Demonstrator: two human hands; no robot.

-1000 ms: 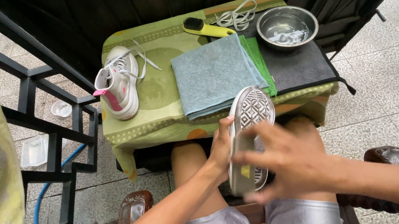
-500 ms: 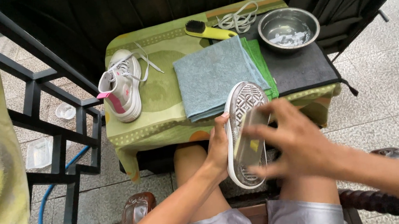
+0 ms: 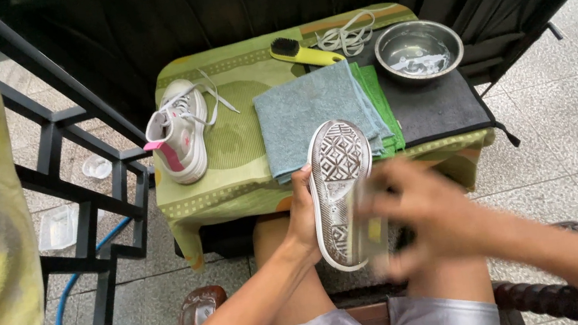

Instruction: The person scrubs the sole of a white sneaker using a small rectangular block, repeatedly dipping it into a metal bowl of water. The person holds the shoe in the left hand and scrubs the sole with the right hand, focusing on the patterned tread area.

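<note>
The left hand (image 3: pixel 303 218) grips the upturned sneaker (image 3: pixel 340 189) over the lap, sole up. The blurred right hand (image 3: pixel 422 222) appears closed on a small yellow-marked scrubber (image 3: pixel 372 233) against the sole. Brace the shoe firmly and stroke along the tread grooves.

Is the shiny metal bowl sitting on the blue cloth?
No, the round metal bowl sits on the dark grey mat, beside the blue cloth.

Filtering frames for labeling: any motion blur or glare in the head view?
Head view: right hand is smeared by motion blur; left hand and upturned shoe sole stay sharp; steel bowl shows bright glare; light is soft, shadows faint.
</note>
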